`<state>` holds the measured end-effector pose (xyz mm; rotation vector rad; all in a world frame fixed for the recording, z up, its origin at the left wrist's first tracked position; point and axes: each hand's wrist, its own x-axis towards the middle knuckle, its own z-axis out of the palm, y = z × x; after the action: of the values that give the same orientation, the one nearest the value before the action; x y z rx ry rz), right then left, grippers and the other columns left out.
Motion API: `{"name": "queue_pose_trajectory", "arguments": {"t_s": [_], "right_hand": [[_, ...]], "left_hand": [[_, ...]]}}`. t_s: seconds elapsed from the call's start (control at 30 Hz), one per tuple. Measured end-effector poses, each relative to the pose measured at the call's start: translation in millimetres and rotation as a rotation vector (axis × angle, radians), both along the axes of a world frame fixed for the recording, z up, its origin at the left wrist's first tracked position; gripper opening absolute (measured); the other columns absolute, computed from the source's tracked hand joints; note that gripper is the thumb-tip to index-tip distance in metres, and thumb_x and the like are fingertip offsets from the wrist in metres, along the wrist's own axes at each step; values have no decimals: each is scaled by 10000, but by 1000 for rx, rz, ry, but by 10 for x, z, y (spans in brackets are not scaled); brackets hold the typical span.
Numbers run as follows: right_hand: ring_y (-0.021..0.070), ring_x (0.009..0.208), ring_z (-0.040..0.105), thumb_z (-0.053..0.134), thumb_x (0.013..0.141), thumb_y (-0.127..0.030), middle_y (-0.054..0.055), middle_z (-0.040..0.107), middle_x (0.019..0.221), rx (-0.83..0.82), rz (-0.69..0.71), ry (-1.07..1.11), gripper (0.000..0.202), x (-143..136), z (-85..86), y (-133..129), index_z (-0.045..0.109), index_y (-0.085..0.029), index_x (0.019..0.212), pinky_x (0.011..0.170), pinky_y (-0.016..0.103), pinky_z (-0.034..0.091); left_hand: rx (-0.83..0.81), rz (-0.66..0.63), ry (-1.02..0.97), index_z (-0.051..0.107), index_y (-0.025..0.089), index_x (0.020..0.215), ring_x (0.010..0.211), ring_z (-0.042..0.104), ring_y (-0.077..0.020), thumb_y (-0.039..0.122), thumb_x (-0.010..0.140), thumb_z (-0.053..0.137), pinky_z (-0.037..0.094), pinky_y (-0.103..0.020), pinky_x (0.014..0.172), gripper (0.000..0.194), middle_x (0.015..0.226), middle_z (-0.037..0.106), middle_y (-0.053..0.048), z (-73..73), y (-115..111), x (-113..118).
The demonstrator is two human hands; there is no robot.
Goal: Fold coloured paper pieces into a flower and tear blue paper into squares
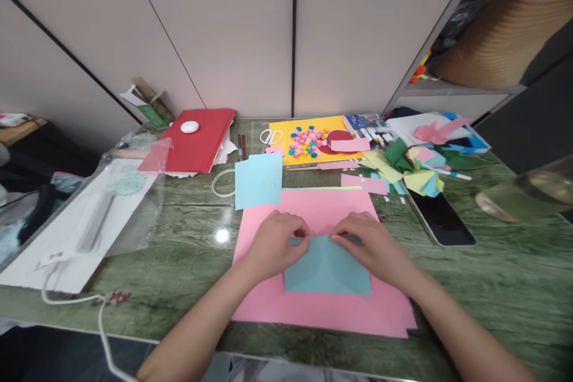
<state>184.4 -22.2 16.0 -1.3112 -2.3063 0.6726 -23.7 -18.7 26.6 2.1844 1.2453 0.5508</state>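
A blue paper [329,268] lies over large pink sheets [308,313] at the table's front. My left hand [280,242] pinches its upper edge near the left, thumb against fingertips. On the right, my right hand [371,245] pinches the same edge. The stretch of edge between the two hands shows, and the paper's lower edge rests on the pink. Light blue squares [258,182] sit just beyond the pink sheets, to the left.
Behind are scissors [271,136], a tape ring [222,184], a yellow sheet [286,158] with small coloured balls, and a red folder [197,143]. A phone [443,218] and glass [523,197] stand right; a plastic-wrapped white board [58,250] lies left.
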Motion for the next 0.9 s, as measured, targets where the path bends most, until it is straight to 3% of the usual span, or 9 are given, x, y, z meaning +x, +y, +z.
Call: {"name": "queue_pose_trajectory", "arguments": {"t_s": [0.13, 0.27, 0.37, 0.47, 0.53, 0.67, 0.77, 0.9], "right_hand": [[151, 771, 565, 518, 836, -289, -2, 651, 787, -25, -70, 33, 129, 191, 62, 93, 614, -223, 780, 741, 299, 387], [159, 754, 572, 493, 839, -328, 15, 648, 788, -95, -156, 81, 179, 337, 118, 148, 610, -217, 762, 671, 275, 421], [163, 764, 578, 491, 836, -336, 22, 651, 802, -145, -155, 103, 186, 327, 131, 136, 612, -215, 764, 657, 268, 433], [162, 781, 579, 493, 835, -298, 19, 658, 820, -162, -87, 85, 161, 248, 113, 108, 620, -218, 777, 693, 279, 435], [163, 771, 576, 494, 834, -281, 16, 660, 810, -150, -52, 54, 155, 201, 89, 99, 623, -218, 775, 700, 293, 428], [184, 800, 560, 501, 822, -241, 23, 659, 829, -40, -42, -20, 124, 124, 22, 80, 623, -221, 829, 749, 344, 399], [193, 847, 542, 516, 808, -206, 27, 654, 871, 51, -41, -33, 127, 16, -20, 20, 604, -221, 899, 787, 366, 371], [172, 798, 535, 486, 818, -179, 17, 635, 807, 15, -33, 19, 109, -136, -12, -79, 587, -215, 836, 750, 335, 367]], "left_hand": [[29, 39, -3, 544, 191, 674, 671, 554, -115, 107, 705, 507, 347, -295, 757, 97, 721, 644, 54, 0, 106, -146], [72, 194, 5, 567, 194, 682, 690, 561, -133, 139, 715, 517, 363, -299, 747, 82, 717, 641, 35, -22, 214, -277], [-29, 273, -147, 611, 205, 770, 739, 581, -140, 225, 783, 506, 399, -272, 710, 108, 785, 660, 14, -32, 215, -263], [-210, 222, -340, 617, 209, 935, 808, 600, -147, 321, 808, 522, 437, -247, 693, 194, 902, 672, -12, -77, 150, -150], [-248, 194, -377, 634, 194, 878, 774, 602, -144, 309, 783, 566, 440, -232, 661, 165, 855, 677, -12, -127, 101, -67], [-206, 219, -325, 640, 178, 711, 635, 569, -123, 253, 788, 558, 414, -220, 577, 135, 698, 664, 8, -202, 32, 38], [-144, 195, -251, 656, 197, 751, 631, 571, -115, 247, 796, 558, 416, -218, 592, 119, 713, 672, 22, -222, -22, 88], [-55, 118, -178, 654, 213, 816, 658, 597, -114, 261, 814, 550, 437, -218, 630, 115, 762, 685, 20, -255, -103, 154]]}}
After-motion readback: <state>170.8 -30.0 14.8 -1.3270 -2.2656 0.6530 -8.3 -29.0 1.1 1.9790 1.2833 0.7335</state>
